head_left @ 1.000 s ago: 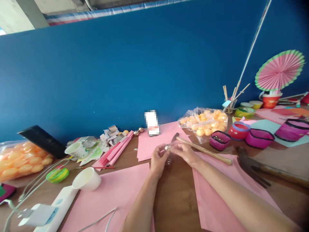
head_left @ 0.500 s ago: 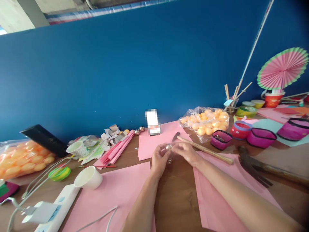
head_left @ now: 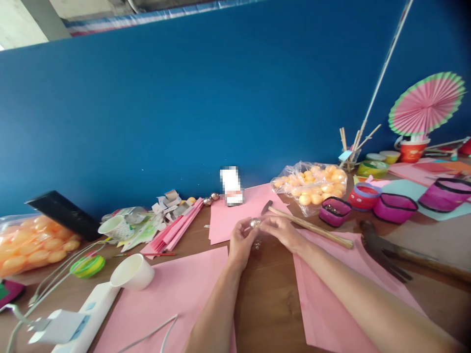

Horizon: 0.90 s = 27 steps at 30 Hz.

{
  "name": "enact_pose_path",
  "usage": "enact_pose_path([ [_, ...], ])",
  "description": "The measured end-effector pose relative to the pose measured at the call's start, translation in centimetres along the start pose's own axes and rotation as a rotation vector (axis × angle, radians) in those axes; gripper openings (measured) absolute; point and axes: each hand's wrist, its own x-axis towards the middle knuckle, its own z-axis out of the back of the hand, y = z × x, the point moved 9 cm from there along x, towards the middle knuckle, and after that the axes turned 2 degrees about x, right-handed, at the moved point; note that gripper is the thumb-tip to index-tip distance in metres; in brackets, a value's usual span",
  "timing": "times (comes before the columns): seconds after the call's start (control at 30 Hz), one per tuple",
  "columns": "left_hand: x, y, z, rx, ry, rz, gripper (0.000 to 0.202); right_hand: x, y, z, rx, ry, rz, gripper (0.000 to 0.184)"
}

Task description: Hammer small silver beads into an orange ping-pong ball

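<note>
Over the brown table, my left hand (head_left: 242,243) grips a small shiny silver ball (head_left: 255,222) between thumb and fingers. My right hand (head_left: 282,234) is closed in a pinch at the ball's right side, its fingertips touching or nearly touching those of the left. Just below the fingers, a cluster of smaller silvery pieces (head_left: 256,243) shows; whether it hangs from the ball or lies on the table I cannot tell. Beyond my right hand lies a hammer (head_left: 312,228) with a pale wooden handle. Pink paper sheets (head_left: 176,289) flank both forearms.
To the left are a white paper cup (head_left: 132,271), a power strip (head_left: 91,314) with cables, and folded pink paper (head_left: 180,225). Two metallic balls (head_left: 211,198) sit at the back. Rightward are a bag of orange balls (head_left: 312,184), purple containers (head_left: 395,208) and a dark-headed claw hammer (head_left: 382,250).
The view has shifted slightly, so everything sits a little further left. Both hands keep nearly the same pose at the silver ball.
</note>
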Motion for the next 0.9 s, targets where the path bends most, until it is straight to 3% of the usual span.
enact_pose_path([
  [0.33, -0.15, -0.44, -0.02, 0.010, -0.038, -0.011, 0.041, 0.03, -0.06, 0.10, 0.000, -0.012, 0.002, 0.022],
  [0.9, 0.00, -0.22, -0.04, 0.022, -0.006, -0.034, 0.037, -0.02, -0.06, -0.02, -0.026, 0.007, -0.017, 0.029],
])
